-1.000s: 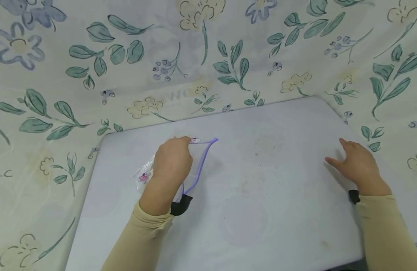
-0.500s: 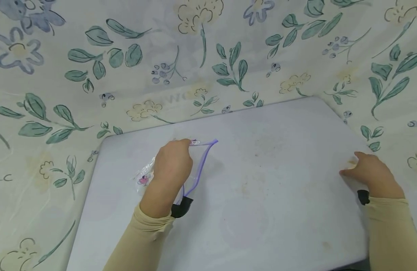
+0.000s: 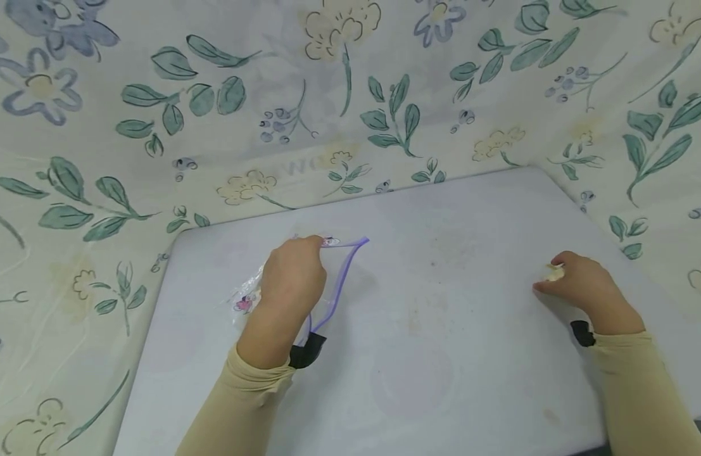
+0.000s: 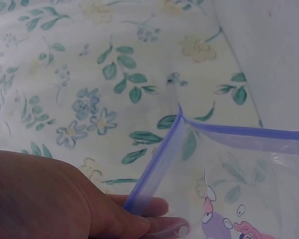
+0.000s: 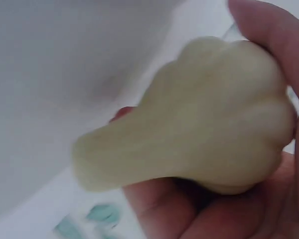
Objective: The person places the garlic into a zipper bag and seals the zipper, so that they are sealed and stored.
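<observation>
Garlic-like bulb (image 5: 204,114) sits in the person's right grip (image 3: 591,288), which is closed around it; in the right wrist view fingers curl along the rounded, lobed end, and its long, narrow neck juts out past them. From the head view, the bulb shows as a small pale patch at the left side of that grip, over the bench (image 3: 413,373); whether it touches the surface I cannot tell.

Well apart, to the left of the right grip, the left grip (image 3: 293,275) pinches the edge of a clear plastic bag (image 4: 254,189). Violet strips (image 4: 157,159) border the bag's mouth and run apart from a corner beyond the left grip's fingers. Pink and purple cartoon figures are printed on the bag. Just behind each grip is a black wristband (image 3: 308,351), then a tan sleeve (image 3: 236,405). Floral sheeting (image 3: 304,152) rises beyond both grips.
</observation>
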A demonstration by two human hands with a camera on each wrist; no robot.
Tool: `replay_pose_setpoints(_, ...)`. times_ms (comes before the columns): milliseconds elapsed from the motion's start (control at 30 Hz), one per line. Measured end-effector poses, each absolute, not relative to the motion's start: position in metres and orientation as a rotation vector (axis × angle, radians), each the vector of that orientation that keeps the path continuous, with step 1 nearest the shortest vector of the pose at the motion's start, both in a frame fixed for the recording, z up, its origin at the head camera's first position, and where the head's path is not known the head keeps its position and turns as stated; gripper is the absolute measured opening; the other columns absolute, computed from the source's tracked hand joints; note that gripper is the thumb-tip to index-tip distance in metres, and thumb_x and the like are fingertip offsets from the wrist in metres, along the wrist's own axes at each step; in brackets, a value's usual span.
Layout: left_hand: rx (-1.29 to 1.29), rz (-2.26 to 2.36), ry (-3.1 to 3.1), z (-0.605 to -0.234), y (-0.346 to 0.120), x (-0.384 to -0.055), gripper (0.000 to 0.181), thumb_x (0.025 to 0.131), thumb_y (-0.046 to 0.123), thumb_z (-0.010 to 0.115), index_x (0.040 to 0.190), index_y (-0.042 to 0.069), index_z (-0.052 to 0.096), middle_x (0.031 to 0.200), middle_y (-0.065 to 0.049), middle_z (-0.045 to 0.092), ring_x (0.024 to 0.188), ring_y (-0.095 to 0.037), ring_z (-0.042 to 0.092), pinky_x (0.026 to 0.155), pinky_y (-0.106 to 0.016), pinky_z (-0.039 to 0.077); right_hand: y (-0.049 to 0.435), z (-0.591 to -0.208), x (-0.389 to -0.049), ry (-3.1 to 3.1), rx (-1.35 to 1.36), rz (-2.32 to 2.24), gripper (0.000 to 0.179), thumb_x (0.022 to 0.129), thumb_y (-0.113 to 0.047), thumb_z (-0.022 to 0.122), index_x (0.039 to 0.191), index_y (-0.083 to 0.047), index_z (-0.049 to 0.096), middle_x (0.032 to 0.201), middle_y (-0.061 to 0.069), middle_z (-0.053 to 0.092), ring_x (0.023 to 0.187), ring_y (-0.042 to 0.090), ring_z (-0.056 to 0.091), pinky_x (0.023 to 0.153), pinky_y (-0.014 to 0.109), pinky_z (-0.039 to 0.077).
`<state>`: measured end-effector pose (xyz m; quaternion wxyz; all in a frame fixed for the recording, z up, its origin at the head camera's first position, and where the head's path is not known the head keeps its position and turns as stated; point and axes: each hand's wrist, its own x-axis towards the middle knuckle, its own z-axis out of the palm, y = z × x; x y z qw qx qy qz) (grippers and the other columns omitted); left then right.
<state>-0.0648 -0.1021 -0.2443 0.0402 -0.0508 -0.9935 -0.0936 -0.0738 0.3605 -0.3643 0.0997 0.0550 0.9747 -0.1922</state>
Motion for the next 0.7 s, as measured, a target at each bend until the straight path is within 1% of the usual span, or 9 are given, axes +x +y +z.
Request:
replay_pose_setpoints(67,-0.153,-0.288,-3.053,-0.244,-0.101,-0.064,0.043,0.086,-0.001,0.045,0.123,0.011,0.062,0.112,-0.015,0.068,0.103,-0.037,0.063,0.084,-0.049,0.052,0.344,-0.363,-0.078,2.916,0.109,-0.586,0.078,0.073,-0.053,0.073,0.119,0.006,0.049,0.104,0.028,0.06,0.084,0.035,0.057,0.065,0.042,0.047)
replay_pose_setpoints(233,-0.146,-0.286,-3.069,-0.245,-0.1,-0.064,0.043,0.086,-0.001,0.044,0.124,0.011,0.062,0.114,-0.014,0.067,0.104,-0.036,0.063,0.086,-0.049,0.052,0.297,-0.353,-0.088,2.957,-0.033,-0.656,0.07,0.071,-0.052,0.076,0.114,-0.001,0.056,0.1,0.019,0.063,0.082,0.028,0.057,0.063,0.035,0.047)
replay_pose_setpoints(333,-0.148,-0.28,-3.071,-0.245,-0.1,-0.064,0.043,0.086,-0.001,0.043,0.124,0.01,0.061,0.114,-0.014,0.067,0.103,-0.037,0.063,0.086,-0.049,0.052,0.267,-0.347,-0.091,2.956,-0.162,-0.719,0.068,0.067,-0.05,0.08,0.113,-0.004,0.059,0.099,0.012,0.063,0.082,0.025,0.056,0.065,0.033,0.046)
replay_pose_setpoints(533,-0.152,-0.262,-3.058,-0.246,-0.099,-0.062,0.041,0.086,-0.002,0.045,0.122,0.009,0.062,0.113,-0.015,0.067,0.103,-0.036,0.063,0.086,-0.048,0.052,0.208,-0.33,-0.088,2.93,-0.505,-0.835,0.065,0.061,-0.047,0.085,0.112,-0.011,0.063,0.11,0.004,0.06,0.093,0.019,0.056,0.077,0.034,0.049)
replay_pose_setpoints(600,-0.157,-0.262,-3.049,-0.246,-0.099,-0.062,0.041,0.086,-0.002,0.045,0.122,0.009,0.062,0.113,-0.015,0.068,0.104,-0.036,0.063,0.086,-0.048,0.052,0.194,-0.324,-0.087,2.929,-0.605,-0.843,0.062,0.061,-0.046,0.085,0.11,-0.014,0.064,0.109,0.0,0.059,0.093,0.016,0.056,0.078,0.032,0.049)
replay_pose_setpoints(700,-0.162,-0.263,-3.045,-0.246,-0.097,-0.061,0.042,0.086,-0.001,0.045,0.122,0.01,0.062,0.113,-0.015,0.068,0.105,-0.036,0.063,0.086,-0.047,0.052,0.176,-0.316,-0.085,2.944,-0.727,-0.843,0.06,0.061,-0.045,0.086,0.108,-0.015,0.065,0.105,-0.004,0.06,0.092,0.013,0.056,0.076,0.029,0.05)
